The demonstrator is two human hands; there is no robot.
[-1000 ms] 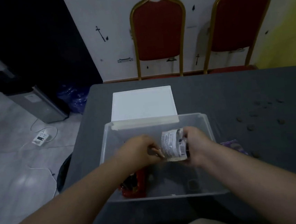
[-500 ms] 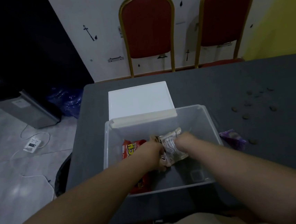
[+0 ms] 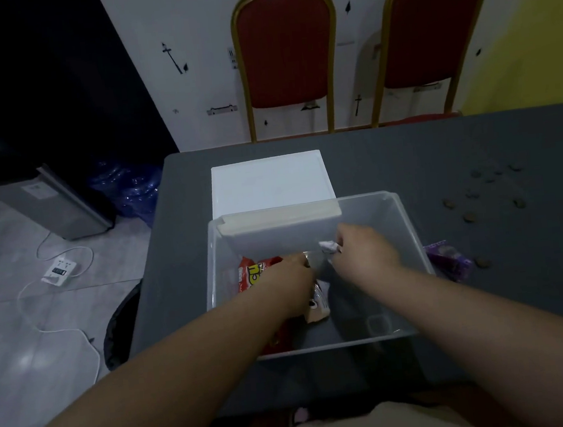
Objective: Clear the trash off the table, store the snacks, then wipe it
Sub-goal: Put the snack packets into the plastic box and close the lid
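A clear plastic bin (image 3: 409, 235) stands on the dark grey table (image 3: 456, 148). Both my hands reach into it. My right hand (image 3: 366, 253) pinches the crumpled top corner of a white snack packet (image 3: 318, 308). My left hand (image 3: 291, 277) curls over the packet's middle and hides most of it; its beige lower end shows beneath my wrist, low in the bin. A red snack packet (image 3: 255, 274) lies in the bin's left side, partly under my left forearm. A purple packet (image 3: 449, 260) rests on the table just right of the bin.
A white lid (image 3: 270, 183) lies behind the bin, its near edge resting on the bin's far rim. Several small brown bits (image 3: 469, 217) are scattered on the table at right. Two red chairs (image 3: 286, 47) stand against the wall. A black bag (image 3: 119, 332) sits on the floor at left.
Both hands lowered the white packet from above the rim down into the bin. My right hand has shifted to the packet's top corner. The camera has tilted slightly.
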